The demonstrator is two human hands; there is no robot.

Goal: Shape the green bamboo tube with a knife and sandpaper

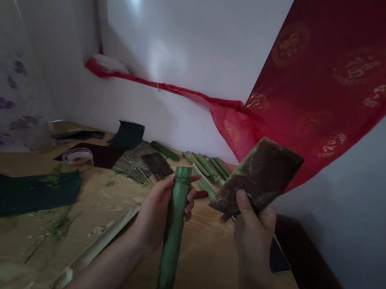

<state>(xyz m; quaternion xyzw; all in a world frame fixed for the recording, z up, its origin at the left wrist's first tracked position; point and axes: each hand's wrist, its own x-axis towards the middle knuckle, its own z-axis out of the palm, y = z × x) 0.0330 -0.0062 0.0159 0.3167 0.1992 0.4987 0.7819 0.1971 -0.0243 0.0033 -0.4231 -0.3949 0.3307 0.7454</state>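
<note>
My left hand [155, 215] is wrapped around the upper part of a green bamboo tube [172, 240], its fingers curling round the far side. The tube stands nearly upright, with a joint ring close to its top end. In my right hand [254, 230] is a dark brown, worn piece of sandpaper [264, 177], pinched with the thumb on its near face. Pale and greenish residue marks its surface and edges. The sandpaper is raised to the right of the tube, apart from it.
Cut bamboo pieces [209, 167] lie at the back of the wooden table [205, 266]. A split bamboo strip [100, 247] lies left of my forearm. Dark green sheets [23, 194], a clear glass bowl [78, 157] and plant scraps [61, 226] are on the left. Red cloth [322, 87] hangs behind.
</note>
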